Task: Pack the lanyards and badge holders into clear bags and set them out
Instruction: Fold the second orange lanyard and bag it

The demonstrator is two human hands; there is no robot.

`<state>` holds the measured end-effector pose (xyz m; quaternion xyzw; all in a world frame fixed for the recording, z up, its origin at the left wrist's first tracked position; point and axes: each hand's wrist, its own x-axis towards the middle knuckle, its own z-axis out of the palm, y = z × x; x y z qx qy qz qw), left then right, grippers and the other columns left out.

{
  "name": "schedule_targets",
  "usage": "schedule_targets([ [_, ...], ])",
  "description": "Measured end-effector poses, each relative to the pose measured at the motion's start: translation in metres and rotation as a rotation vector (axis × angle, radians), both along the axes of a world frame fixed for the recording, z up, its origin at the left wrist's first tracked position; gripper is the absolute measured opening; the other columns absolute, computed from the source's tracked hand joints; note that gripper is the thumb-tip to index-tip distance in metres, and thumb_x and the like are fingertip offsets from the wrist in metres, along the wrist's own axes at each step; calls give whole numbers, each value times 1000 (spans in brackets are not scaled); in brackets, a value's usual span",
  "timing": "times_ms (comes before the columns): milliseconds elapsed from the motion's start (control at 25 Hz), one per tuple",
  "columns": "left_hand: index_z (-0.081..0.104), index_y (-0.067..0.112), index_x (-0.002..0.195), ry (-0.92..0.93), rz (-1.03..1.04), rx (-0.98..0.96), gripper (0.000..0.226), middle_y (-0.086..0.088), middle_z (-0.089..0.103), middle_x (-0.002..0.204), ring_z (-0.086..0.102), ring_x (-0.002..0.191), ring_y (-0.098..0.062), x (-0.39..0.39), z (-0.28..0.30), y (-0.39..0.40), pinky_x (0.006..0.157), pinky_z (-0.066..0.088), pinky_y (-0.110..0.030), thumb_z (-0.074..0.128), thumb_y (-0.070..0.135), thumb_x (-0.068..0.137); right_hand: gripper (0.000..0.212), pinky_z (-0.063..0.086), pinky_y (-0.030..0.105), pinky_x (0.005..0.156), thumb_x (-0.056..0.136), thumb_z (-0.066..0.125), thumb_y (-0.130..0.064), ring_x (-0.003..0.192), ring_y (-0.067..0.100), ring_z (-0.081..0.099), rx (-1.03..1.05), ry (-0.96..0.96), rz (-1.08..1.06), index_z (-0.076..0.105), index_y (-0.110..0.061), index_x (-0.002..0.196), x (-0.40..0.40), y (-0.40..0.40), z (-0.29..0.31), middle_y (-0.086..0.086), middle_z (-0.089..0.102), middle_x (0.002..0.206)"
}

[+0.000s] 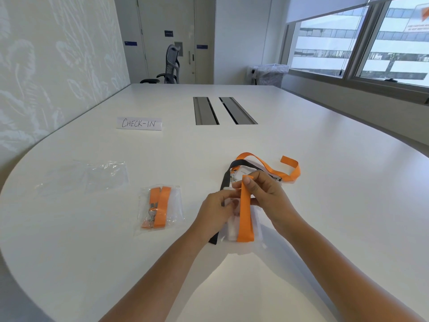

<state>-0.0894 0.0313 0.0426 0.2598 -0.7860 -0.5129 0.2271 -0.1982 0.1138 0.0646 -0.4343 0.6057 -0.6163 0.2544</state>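
My right hand pinches the top of a folded orange lanyard whose loop hangs down into a clear bag. My left hand grips the bag's left edge near its mouth. The rest of the orange strap trails behind my hands on the table. A black lanyard with a metal clip lies under and behind my hands beside a clear badge holder. To the left lies a packed clear bag with an orange lanyard.
Empty clear bags lie at the left of the white table. A paper "CHECK-IN" sign stands further back. Two cable slots sit mid-table. An office chair and a lined bin are beyond the far edge.
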Motion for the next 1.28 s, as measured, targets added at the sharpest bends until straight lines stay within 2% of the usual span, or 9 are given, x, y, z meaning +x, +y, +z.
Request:
schedule_targets([
  [80, 59, 17, 116, -86, -4, -26, 27, -3, 64, 113, 60, 103, -21, -2, 0, 1, 90, 47, -29, 44, 24, 96, 12, 54, 16, 68, 91, 49, -24, 79, 7, 67, -16, 114, -18, 57, -22, 83, 4, 1, 1, -3, 69, 89],
  [160, 61, 21, 110, -61, -2, 7, 23, -2, 65, 110, 60, 103, -20, -1, 0, 0, 89, 48, -27, 44, 24, 96, 12, 50, 16, 67, 90, 51, -20, 78, 11, 64, -92, 169, -79, 57, -22, 80, 7, 4, 4, 2, 67, 86],
  [240, 62, 24, 109, -41, 15, 62, 23, 1, 63, 111, 58, 101, -15, 0, 1, -3, 86, 46, -23, 44, 20, 96, 16, 46, 15, 62, 91, 52, -16, 69, 7, 60, -249, 168, -176, 56, -20, 75, 9, 8, 8, -7, 65, 74],
  [360, 61, 31, 100, 10, 23, 213, 24, 4, 59, 111, 58, 101, -17, -1, 2, -3, 79, 51, -26, 42, 17, 96, 16, 43, 10, 49, 87, 51, -27, 52, 1, 54, -373, 150, -237, 54, -19, 73, 15, 12, 11, -16, 58, 57],
  [560, 67, 33, 87, 220, 5, 393, 36, 9, 66, 99, 63, 95, -15, 4, 7, -3, 68, 56, -24, 42, 9, 95, 21, 40, 13, 43, 88, 57, -29, 40, 5, 46, -238, 131, -359, 56, -17, 70, 5, 10, 10, -9, 53, 46],
  [640, 68, 27, 89, 293, 21, 458, 34, 4, 67, 101, 62, 100, -21, 6, 9, -5, 76, 56, -32, 43, 6, 95, 19, 39, 11, 44, 86, 61, -28, 39, 4, 45, -152, 133, -384, 60, -18, 70, -6, 11, 10, -10, 54, 44],
  [760, 67, 24, 92, 248, 28, 412, 27, -7, 64, 111, 58, 109, -29, 7, 10, -4, 91, 51, -47, 46, 7, 93, 14, 41, 10, 47, 80, 69, -27, 44, 2, 48, -67, 146, -382, 65, -23, 68, -13, 10, 7, -13, 57, 49],
  [880, 66, 22, 96, 193, 24, 324, 24, -10, 62, 117, 57, 111, -31, 9, 11, -2, 94, 47, -52, 46, 9, 93, 12, 42, 8, 50, 77, 72, -24, 49, 0, 48, -40, 175, -395, 66, -22, 67, -14, 9, 3, -13, 61, 59],
  [1280, 64, 24, 99, 121, 86, 170, 25, -6, 62, 117, 56, 109, -23, 8, 10, -3, 96, 47, -36, 46, 9, 94, 2, 42, 6, 45, 83, 67, -21, 50, -1, 54, 98, 340, -325, 68, -21, 81, -15, 6, 1, -15, 62, 68],
])
